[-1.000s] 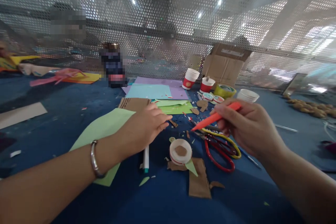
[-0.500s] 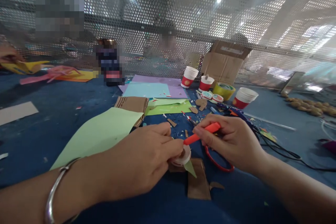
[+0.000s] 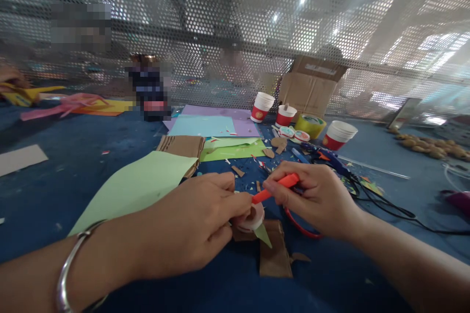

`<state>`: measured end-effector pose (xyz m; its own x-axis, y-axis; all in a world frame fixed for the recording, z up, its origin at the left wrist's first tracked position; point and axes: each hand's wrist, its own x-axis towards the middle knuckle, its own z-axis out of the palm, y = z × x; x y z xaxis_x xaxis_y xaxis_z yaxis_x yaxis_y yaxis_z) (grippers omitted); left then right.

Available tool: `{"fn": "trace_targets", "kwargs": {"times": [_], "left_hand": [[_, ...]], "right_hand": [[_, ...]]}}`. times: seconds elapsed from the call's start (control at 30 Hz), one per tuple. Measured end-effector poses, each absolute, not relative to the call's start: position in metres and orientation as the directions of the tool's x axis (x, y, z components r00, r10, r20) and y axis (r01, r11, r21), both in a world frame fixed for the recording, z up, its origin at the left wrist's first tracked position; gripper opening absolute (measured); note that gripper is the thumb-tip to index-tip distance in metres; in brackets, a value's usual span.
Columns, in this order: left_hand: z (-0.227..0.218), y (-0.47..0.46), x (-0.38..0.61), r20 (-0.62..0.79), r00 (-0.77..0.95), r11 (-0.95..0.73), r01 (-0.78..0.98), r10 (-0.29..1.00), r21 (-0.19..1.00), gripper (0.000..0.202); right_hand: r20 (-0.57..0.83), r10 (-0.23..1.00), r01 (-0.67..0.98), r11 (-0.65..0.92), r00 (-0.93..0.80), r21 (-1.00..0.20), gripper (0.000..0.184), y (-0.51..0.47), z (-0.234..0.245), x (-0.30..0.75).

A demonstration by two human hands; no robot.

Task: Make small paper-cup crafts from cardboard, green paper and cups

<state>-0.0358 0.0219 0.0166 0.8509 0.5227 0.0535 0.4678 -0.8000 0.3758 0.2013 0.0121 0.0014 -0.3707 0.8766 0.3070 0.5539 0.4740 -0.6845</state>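
My left hand [image 3: 205, 225] is closed, its fingers pressed on a small round white piece [image 3: 258, 219] that looks like a cut-off paper cup bottom. A pointed bit of green paper [image 3: 263, 235] sticks out below it. Between thumb and fingers, my right hand [image 3: 312, 195] grips an orange-red marker [image 3: 275, 188], whose lower end meets my left fingertips above the white piece. Under the piece lies brown cardboard [image 3: 275, 254]. Red-handled scissors [image 3: 301, 225] rest partly hidden below my right hand.
Pale green paper [image 3: 135, 190] and folded cardboard [image 3: 181, 144] lie to the left. Behind are purple paper [image 3: 242, 120], paper cups [image 3: 262, 106], yellow tape [image 3: 310, 126] and a cardboard box [image 3: 312, 88]. A blue glue gun [image 3: 326, 154] with a black cord lies right, near scattered scraps.
The whole view has shifted slightly, so things sit a little further left. Both hands keep their grips, and the marker stays against the left fingertips.
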Motion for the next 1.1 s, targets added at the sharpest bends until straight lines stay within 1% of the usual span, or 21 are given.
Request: {"fn": "trace_targets", "kwargs": {"times": [0.23, 0.53, 1.1], "left_hand": [[0.0161, 0.0230, -0.0361, 0.034, 0.844, -0.795, 0.491, 0.536, 0.355, 0.021], [0.0138, 0.0229, -0.0362, 0.038, 0.832, -0.788, 0.508, 0.553, 0.349, 0.021], [0.0156, 0.0227, -0.0363, 0.051, 0.851, -0.809, 0.478, 0.523, 0.341, 0.021]], "right_hand": [[0.324, 0.868, 0.552, 0.491, -0.377, -0.673, 0.022, 0.0114, 0.0007, 0.2013], [0.320, 0.868, 0.570, 0.491, -0.379, -0.658, 0.024, 0.0115, 0.0033, 0.2029], [0.303, 0.869, 0.576, 0.489, -0.391, -0.656, 0.020, 0.0085, 0.0077, 0.2058]]}}
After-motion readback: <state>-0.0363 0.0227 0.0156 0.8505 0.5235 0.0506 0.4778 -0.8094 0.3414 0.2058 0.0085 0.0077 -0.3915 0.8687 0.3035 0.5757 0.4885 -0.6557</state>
